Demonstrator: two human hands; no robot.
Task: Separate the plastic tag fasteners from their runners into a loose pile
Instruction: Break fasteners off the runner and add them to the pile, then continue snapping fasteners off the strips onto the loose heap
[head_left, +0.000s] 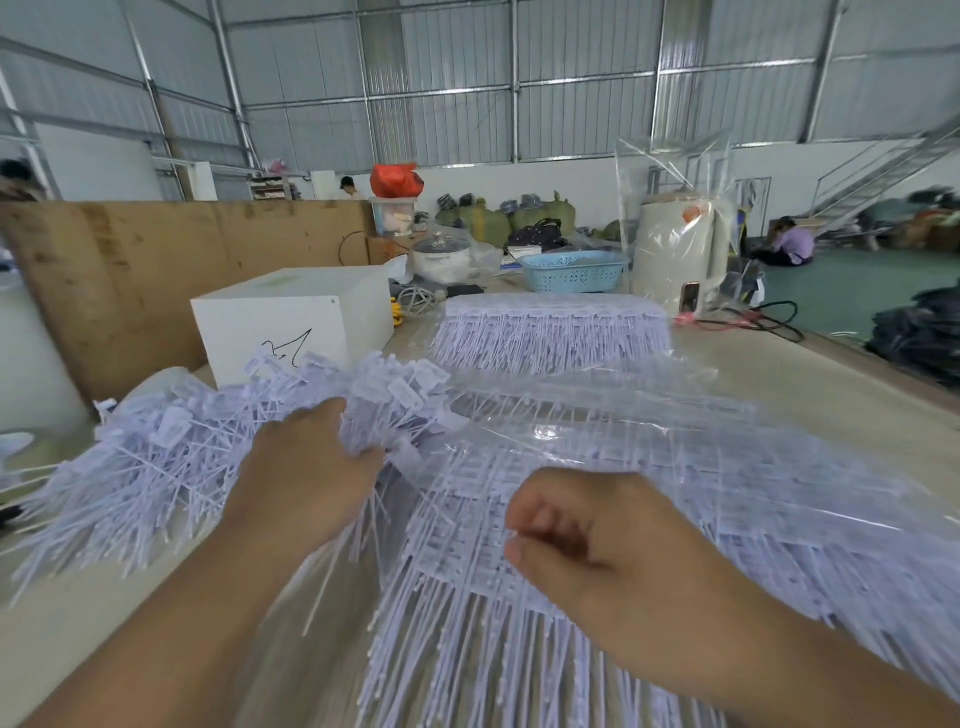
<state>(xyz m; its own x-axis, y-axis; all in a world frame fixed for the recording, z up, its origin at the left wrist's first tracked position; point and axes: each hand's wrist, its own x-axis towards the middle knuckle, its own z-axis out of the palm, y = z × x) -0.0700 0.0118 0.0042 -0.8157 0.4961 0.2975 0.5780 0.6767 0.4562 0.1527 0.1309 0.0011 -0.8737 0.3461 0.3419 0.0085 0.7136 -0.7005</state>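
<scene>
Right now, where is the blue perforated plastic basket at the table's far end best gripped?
By its flared top rim, from above on the near long side: the blue perforated plastic basket stands upright and open-topped, with a cream appliance close at its right.

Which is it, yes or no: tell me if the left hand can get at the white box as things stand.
Probably yes: the left hand sits in the loose pile, and the white box stands just beyond it with nothing taller between.

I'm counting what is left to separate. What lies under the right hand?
Sheets of tag fasteners still on their runners, stacked and fanned over the table. The right hand and forearm cover part of the stack, so its depth cannot be seen.
</scene>
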